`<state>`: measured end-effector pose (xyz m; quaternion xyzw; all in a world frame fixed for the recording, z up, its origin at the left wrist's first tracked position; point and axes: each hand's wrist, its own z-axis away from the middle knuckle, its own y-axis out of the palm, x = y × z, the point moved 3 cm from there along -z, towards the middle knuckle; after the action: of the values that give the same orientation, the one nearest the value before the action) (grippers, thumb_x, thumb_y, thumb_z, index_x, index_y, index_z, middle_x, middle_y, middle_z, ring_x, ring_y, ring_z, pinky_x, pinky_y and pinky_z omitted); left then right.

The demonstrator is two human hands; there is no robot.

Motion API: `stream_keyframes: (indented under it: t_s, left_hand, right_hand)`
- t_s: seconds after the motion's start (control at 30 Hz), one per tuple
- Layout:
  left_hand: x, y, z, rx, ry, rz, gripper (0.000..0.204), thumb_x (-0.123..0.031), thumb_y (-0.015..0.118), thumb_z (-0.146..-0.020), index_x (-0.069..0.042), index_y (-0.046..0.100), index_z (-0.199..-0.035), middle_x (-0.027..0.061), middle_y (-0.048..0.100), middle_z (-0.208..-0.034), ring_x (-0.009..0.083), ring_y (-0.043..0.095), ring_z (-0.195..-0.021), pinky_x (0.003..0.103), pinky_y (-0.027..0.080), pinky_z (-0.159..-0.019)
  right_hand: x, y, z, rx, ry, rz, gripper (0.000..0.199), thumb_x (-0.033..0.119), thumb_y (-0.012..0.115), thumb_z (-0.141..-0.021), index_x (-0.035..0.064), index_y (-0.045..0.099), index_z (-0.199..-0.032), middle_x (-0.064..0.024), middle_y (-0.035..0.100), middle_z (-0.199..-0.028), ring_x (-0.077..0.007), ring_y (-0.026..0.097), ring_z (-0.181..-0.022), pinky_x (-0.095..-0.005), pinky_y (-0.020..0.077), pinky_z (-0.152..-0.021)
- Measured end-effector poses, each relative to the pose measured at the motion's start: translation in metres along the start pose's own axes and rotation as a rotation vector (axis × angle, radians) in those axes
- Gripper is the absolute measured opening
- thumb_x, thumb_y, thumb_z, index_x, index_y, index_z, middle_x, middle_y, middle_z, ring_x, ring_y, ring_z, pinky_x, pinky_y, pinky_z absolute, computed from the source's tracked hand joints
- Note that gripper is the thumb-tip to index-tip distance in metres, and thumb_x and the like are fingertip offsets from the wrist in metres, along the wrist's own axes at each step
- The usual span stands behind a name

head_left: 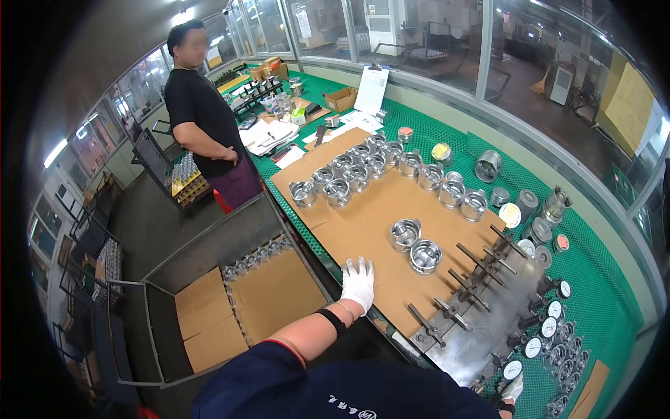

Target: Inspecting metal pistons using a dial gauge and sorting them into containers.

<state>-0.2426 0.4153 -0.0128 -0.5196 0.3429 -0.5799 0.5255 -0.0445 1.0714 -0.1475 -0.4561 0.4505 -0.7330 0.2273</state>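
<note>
My left hand [357,286], in a white glove, lies flat with its fingers spread on the near edge of the brown cardboard [349,237]. Two silver metal pistons stand beyond it, a left piston [405,235] and a right piston [426,256]. At the lower right my right hand [513,390], also gloved in white, is beside the nearest dial gauge [512,370]. Its fingers show only in part, so I cannot make out whether it holds anything. Several pistons [567,363] are clustered just past that hand.
Rows of pistons [356,178] line the cardboard's far side. A metal plate [464,349] carries rod fixtures [478,262] and gauges. Loose cylinders stand on the green mat [593,272]. Left of the table is a cart [150,279] with cardboard and pistons. A person [202,119] stands beyond it.
</note>
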Motion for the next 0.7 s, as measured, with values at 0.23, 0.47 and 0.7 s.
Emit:
stream_keyframes:
  t_s: [0.23,0.47,0.7]
  left_hand:
    - [0.001,0.001,0.003,-0.036,-0.009,-0.022,0.069,-0.016,0.047,-0.094,-0.002,0.022,-0.156,0.0238,0.024,-0.160,0.0512,0.028,-0.143,0.062,0.019,-0.116]
    - [-0.001,0.006,0.002,-0.044,-0.006,-0.005,0.068,-0.016,0.047,-0.094,-0.001,0.023,-0.155,0.0240,0.025,-0.160,0.0518,0.029,-0.142,0.062,0.018,-0.116]
    - [0.000,0.003,0.001,-0.035,-0.008,-0.008,0.068,-0.016,0.047,-0.093,-0.002,0.022,-0.156,0.0234,0.025,-0.160,0.0513,0.029,-0.142,0.062,0.018,-0.116]
  right_hand:
    - [0.014,0.019,0.002,-0.005,0.038,-0.115,0.042,0.038,0.062,-0.091,0.0073,0.060,-0.119,-0.0160,0.067,-0.108,-0.0313,0.062,-0.094,-0.0407,0.0486,-0.078]
    - [0.030,0.030,-0.003,-0.012,0.067,-0.218,0.041,0.039,0.060,-0.092,0.0070,0.061,-0.118,-0.0152,0.067,-0.104,-0.0301,0.062,-0.090,-0.0400,0.0483,-0.074]
    - [0.035,0.029,-0.001,-0.002,0.104,-0.289,0.040,0.040,0.058,-0.093,0.0066,0.062,-0.116,-0.0144,0.067,-0.101,-0.0289,0.062,-0.086,-0.0392,0.0480,-0.070]
